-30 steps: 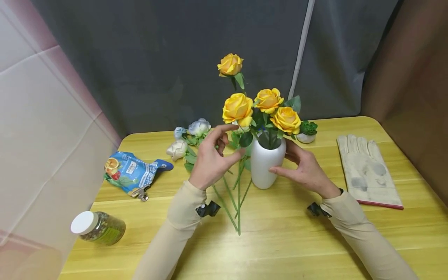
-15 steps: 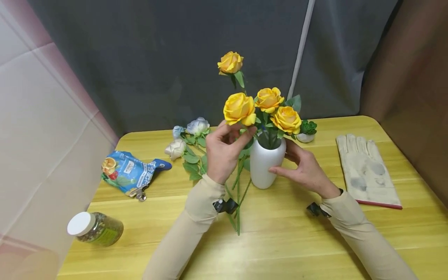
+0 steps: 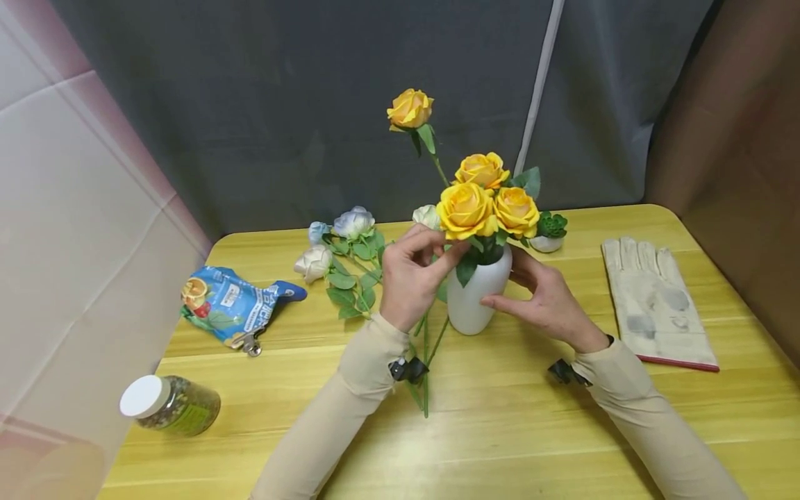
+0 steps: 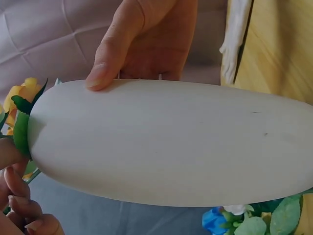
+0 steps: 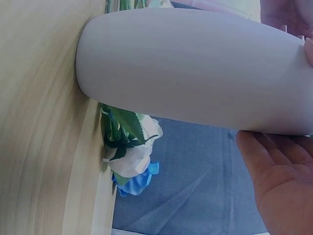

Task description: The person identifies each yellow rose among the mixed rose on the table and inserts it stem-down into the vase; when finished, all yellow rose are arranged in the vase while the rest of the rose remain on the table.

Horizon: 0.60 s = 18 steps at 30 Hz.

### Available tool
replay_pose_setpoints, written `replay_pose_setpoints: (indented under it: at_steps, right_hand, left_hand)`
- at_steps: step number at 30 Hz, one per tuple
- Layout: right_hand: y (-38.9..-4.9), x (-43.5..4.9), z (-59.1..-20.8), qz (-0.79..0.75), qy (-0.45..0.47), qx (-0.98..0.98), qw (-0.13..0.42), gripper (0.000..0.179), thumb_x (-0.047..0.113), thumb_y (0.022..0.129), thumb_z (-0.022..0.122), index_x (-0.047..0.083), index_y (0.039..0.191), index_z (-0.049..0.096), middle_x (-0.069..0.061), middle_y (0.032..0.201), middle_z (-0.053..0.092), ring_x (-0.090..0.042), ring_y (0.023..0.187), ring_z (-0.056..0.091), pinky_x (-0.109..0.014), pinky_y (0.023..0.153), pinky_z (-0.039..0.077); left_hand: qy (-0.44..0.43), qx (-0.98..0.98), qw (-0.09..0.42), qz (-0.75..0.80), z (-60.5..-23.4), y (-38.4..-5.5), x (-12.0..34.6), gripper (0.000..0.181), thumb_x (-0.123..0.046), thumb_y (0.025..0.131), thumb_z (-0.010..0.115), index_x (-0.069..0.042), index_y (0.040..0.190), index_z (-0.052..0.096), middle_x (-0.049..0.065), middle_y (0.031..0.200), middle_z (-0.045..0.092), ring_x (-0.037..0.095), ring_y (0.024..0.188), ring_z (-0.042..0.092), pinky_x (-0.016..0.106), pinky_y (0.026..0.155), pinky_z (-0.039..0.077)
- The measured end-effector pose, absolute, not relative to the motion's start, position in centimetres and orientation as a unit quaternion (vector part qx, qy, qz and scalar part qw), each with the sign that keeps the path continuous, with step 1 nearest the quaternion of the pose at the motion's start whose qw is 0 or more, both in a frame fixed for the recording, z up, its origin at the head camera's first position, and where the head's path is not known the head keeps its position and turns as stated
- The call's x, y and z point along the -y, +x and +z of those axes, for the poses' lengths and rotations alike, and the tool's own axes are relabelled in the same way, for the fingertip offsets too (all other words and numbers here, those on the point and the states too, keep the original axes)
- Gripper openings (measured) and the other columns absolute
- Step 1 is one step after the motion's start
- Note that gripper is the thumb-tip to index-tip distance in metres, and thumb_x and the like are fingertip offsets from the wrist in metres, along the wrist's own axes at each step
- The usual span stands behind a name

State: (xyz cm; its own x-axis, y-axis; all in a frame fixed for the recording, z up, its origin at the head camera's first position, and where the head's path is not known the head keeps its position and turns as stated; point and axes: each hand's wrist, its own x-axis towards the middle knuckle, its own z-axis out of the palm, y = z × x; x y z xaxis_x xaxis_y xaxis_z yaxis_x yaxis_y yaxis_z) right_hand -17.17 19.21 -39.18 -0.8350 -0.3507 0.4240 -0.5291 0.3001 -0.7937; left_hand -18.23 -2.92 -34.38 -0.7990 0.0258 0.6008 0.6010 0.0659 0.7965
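Observation:
A white vase (image 3: 476, 298) stands on the wooden table, holding several yellow roses. My right hand (image 3: 553, 302) grips its right side, thumb across the front and fingers behind. At the mouth, my left hand (image 3: 409, 281) pinches one yellow rose (image 3: 465, 210) just below its bloom. That bloom sits close against two other roses, a rear one (image 3: 482, 170) and a right one (image 3: 516, 212). A taller rose (image 3: 410, 110) leans out to the left. In the left wrist view, my left fingers (image 4: 22, 210) are beside the rim, with a green leaf (image 4: 21, 133) at the mouth.
White and blue flowers (image 3: 353, 223) lie behind and left of the vase, with loose green stems (image 3: 426, 389) reaching forward. A small potted succulent (image 3: 550, 232) is at the back right. Cotton gloves (image 3: 659, 305) lie right; a blue clipped bag (image 3: 231, 305) and lidded jar (image 3: 181, 406) lie left.
My left hand has moved right and taken hold of the front yellow rose. Its bloom has shifted right and slightly down, closer to the other two. My right hand keeps its grip on the vase.

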Motion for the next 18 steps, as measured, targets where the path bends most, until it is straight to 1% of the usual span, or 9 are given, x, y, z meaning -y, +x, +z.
replay_pose_setpoints:
  at_steps: [4, 8, 10, 12, 14, 18]
  right_hand:
    - [-17.2, -19.2, -39.1, 0.522, 0.273, 0.804, 0.083, 0.08, 0.001, 0.083, 0.084, 0.009, 0.153, 0.046, -0.011, 0.149, 0.056, -0.009, 0.13, 0.059, -0.019, 0.104, 0.048]
    - [-17.3, -19.2, -39.1, 0.521, 0.267, 0.808, 0.073, 0.08, 0.003, 0.084, 0.084, 0.009, 0.153, 0.046, -0.011, 0.149, 0.056, -0.02, 0.131, 0.06, -0.019, 0.104, 0.048]
    - [-17.3, -19.2, -39.1, 0.52, 0.263, 0.81, 0.07, 0.08, 0.004, 0.084, 0.084, 0.008, 0.153, 0.046, -0.011, 0.149, 0.056, -0.025, 0.131, 0.059, -0.018, 0.104, 0.047]
    - [-17.4, -19.3, -39.2, 0.52, 0.257, 0.812, 0.065, 0.079, 0.005, 0.084, 0.084, 0.007, 0.153, 0.046, -0.012, 0.149, 0.055, -0.029, 0.132, 0.059, -0.017, 0.104, 0.047]
    - [-17.4, -19.5, -39.3, 0.519, 0.252, 0.815, 0.058, 0.078, 0.006, 0.085, 0.084, 0.006, 0.153, 0.046, -0.013, 0.15, 0.055, -0.031, 0.133, 0.057, -0.019, 0.106, 0.047]
    - [-17.2, -20.2, -39.6, 0.513, 0.237, 0.824, 0.04, 0.078, 0.01, 0.087, 0.083, 0.008, 0.155, 0.044, -0.013, 0.153, 0.052, -0.032, 0.137, 0.054, -0.032, 0.109, 0.048]
  left_hand:
    - [-0.228, 0.69, 0.221, -0.65, -34.3, -18.0, 3.1, 0.012, -0.004, 0.086, 0.082, 0.002, 0.082, 0.074, 0.0, 0.071, 0.052, 0.012, 0.059, 0.035, 0.024, 0.057, 0.029]
    - [-0.231, 0.687, 0.227, -0.651, -34.3, -17.9, 4.0, 0.008, -0.004, 0.087, 0.081, 0.002, 0.087, 0.077, -0.006, 0.072, 0.054, 0.013, 0.059, 0.038, 0.024, 0.057, 0.031]
    - [-0.226, 0.689, 0.231, -0.649, -34.5, -18.0, 4.8, 0.007, -0.004, 0.087, 0.08, 0.002, 0.089, 0.078, -0.006, 0.072, 0.055, 0.012, 0.06, 0.04, 0.023, 0.057, 0.032]
    - [-0.217, 0.696, 0.237, -0.642, -35.0, -18.1, 5.8, 0.007, -0.005, 0.089, 0.079, 0.001, 0.092, 0.079, -0.004, 0.075, 0.058, 0.011, 0.061, 0.042, 0.023, 0.057, 0.032]
    - [-0.204, 0.712, 0.243, -0.627, -35.7, -18.1, 7.1, 0.007, -0.008, 0.091, 0.078, -0.001, 0.093, 0.079, -0.001, 0.077, 0.061, 0.01, 0.064, 0.046, 0.022, 0.057, 0.034]
    - [-0.174, 0.763, 0.244, -0.573, -37.2, -17.8, 9.9, 0.011, -0.014, 0.094, 0.077, -0.007, 0.101, 0.079, 0.005, 0.089, 0.069, 0.011, 0.078, 0.057, 0.022, 0.064, 0.042]
